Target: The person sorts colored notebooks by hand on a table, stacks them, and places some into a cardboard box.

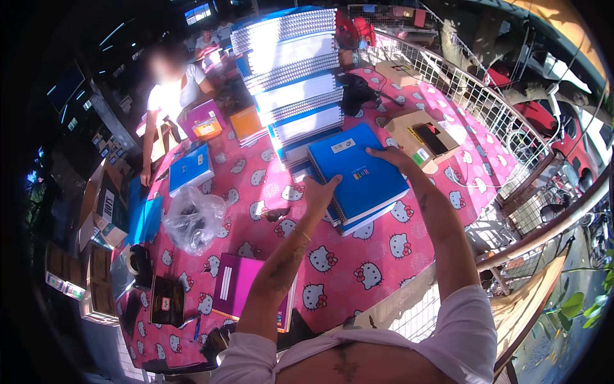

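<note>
At the near edge of a table spread with a pink tablecloth [345,294] of white cat faces, a purple spiral notebook [246,281] lies partly hidden behind a worker's left forearm, with a dark open box [167,301] and a blue pen [197,328] to its left. Farther in, the left hand [321,195] grips the spiral side of a blue spiral notebook [364,173], thumb across the cover, while the right hand [390,157] clasps the opposite side near its upper corner, thumb also on top; the undersides of both grips are hidden. The blue spiral notebook sits right of the table's middle, another blue-edged notebook showing just beneath it. Well to the left are a crumpled clear plastic bag [195,217] and, just beyond, a second blue book [190,169]. Past the held notebook, a cardboard box [422,141] with a dark opening stands at right, and a tall stack of spiral notebooks [291,96] rises in bright sunlight. Orange notebooks [246,123] lie beside the stack. At far left, a co-worker [182,96] in white stands across the table; a white wire fence [441,64] lines the far right.
</note>
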`<state>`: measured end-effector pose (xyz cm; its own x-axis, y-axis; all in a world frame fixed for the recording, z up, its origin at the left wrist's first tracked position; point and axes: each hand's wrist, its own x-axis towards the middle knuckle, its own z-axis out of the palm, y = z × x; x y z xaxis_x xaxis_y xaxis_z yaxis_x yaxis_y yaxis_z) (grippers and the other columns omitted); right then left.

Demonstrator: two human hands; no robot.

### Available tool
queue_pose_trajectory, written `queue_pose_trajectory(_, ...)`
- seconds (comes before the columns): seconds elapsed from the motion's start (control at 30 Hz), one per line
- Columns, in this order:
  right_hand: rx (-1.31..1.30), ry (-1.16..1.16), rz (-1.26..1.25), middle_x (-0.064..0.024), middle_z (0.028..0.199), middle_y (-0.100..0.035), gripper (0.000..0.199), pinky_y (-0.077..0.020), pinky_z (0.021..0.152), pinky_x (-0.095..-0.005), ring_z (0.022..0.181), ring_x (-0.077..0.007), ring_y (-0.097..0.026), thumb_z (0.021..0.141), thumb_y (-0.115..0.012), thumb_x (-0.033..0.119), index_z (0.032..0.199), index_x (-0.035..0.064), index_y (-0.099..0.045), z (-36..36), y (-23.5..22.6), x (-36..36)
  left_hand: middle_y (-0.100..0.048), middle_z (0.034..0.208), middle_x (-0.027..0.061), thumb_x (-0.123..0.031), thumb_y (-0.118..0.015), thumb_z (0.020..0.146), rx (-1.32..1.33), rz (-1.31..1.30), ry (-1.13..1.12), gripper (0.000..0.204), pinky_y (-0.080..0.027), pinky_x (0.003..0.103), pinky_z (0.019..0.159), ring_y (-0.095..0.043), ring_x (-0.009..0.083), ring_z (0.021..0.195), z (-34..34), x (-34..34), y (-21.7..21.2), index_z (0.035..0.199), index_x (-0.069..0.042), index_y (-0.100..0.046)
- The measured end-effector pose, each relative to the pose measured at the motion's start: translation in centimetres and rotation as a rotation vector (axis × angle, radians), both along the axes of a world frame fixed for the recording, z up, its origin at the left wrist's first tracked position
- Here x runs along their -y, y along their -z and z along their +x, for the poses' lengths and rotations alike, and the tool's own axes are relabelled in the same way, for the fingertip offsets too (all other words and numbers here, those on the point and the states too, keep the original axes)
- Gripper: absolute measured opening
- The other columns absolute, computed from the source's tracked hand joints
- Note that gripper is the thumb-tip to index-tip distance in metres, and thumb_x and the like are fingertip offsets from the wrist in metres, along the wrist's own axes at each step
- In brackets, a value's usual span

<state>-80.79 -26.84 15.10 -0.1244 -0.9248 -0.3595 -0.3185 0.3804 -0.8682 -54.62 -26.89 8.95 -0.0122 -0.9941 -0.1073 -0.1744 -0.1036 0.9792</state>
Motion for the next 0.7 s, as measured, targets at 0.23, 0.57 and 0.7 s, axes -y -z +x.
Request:
queue_pose_trajectory(0.23,-0.086,-0.034,-0.036,-0.0214,0.116,-0.069,0.088,-0.0534,0.093,-0.0385,0.104,-0.0315,-0.068,0.074,-0.077,0.063,0.128,-0.0045,-0.061,-1.7,3.1,2.1,-0.06,0.114,0.0255,-0.04,-0.083,0.077,-0.098,0.083,0.042,0.096,-0.055,0.037,0.083,-0.066,0.032,0.099,-0.9,-0.1,-0.3,0.135,0.013,-0.029)
queue_pose_trajectory(0.57,0.167,0.141,-0.817,-0.0056,0.105,-0.064,0.049,-0.0439,0.091,-0.0324,0.102,-0.0155,-0.058,0.096,-0.059,0.047,0.118,0.0031,-0.061,9.0,-3.3,-13.1,-0.044,0.144,0.0262,-0.034,-0.082,0.077,0.919,-0.562,0.271,0.088,-0.042,0.05,0.106,-0.05,0.0432,0.127,30.3,-21.8,-3.6,0.144,-0.001,-0.037)
queue_pose_trajectory(0.7,0.038,-0.657,-0.495,-0.0185,0.136,-0.055,0.07,-0.041,0.106,-0.0431,0.13,-0.0305,-0.051,0.091,-0.064,0.05,0.141,0.0039,-0.048,25.5,3.1,-14.9,-0.023,0.155,0.028,-0.054,-0.083,0.069,0.974,-0.59,0.636,0.104,-0.02,0.062,0.114,-0.027,0.0469,0.143,36.1,-31.3,2.7,0.149,-0.008,-0.034)
